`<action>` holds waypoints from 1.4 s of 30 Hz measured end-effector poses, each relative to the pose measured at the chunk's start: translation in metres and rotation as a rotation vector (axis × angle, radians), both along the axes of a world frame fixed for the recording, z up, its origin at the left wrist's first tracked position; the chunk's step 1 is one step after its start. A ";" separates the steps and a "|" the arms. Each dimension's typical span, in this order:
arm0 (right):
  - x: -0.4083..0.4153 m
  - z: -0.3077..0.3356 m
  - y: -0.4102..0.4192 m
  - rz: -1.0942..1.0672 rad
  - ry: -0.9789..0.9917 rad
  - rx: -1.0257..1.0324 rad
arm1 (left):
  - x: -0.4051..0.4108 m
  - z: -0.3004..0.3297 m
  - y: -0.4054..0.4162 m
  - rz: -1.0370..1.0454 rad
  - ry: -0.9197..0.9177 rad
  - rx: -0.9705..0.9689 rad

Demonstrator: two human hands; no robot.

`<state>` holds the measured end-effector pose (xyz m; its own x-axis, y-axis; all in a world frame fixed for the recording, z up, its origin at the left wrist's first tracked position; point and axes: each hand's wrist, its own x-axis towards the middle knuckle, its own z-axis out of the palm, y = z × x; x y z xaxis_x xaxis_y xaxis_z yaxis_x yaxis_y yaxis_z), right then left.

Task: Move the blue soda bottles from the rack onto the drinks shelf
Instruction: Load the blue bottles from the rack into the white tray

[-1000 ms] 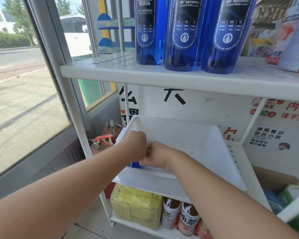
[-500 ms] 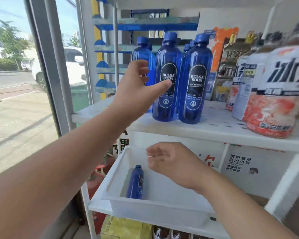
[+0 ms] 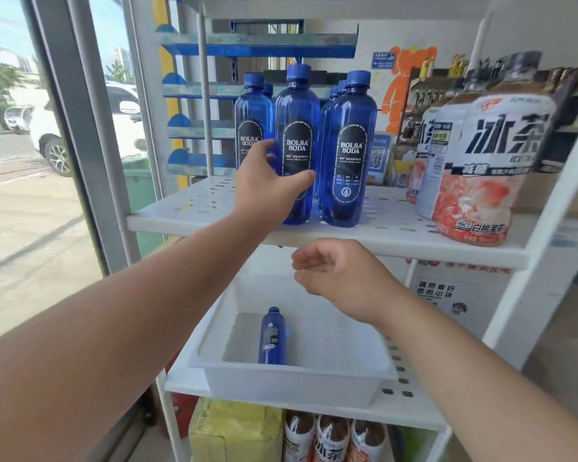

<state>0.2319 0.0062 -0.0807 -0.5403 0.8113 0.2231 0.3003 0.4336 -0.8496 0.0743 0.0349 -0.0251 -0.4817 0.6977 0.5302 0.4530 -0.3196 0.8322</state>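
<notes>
Left hand (image 3: 267, 188) at frame centre, thumb and fingers wrapped round front blue soda bottle (image 3: 296, 145) on upper shelf (image 3: 194, 208), apparently straightening it. Right hand (image 3: 344, 278) hangs loosely curled, grasping nothing. 1 bottle (image 3: 273, 336) lies in white bin (image 3: 291, 381), lower centre.

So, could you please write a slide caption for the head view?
Left hand grips a standing Bolsa Soda bottle on the upper shelf; right hand hangs empty.
</notes>
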 end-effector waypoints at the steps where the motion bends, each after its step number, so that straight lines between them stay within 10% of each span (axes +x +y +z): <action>1: 0.000 0.000 0.000 -0.005 0.014 0.014 | 0.000 0.000 -0.003 0.005 -0.002 0.035; 11: -0.007 -0.013 -0.013 0.003 0.315 0.196 | -0.006 -0.034 -0.100 -0.064 -0.126 0.211; 42: -0.006 -0.162 0.123 -0.178 -0.205 -0.506 | 0.034 -0.210 0.065 -0.198 -0.237 -0.985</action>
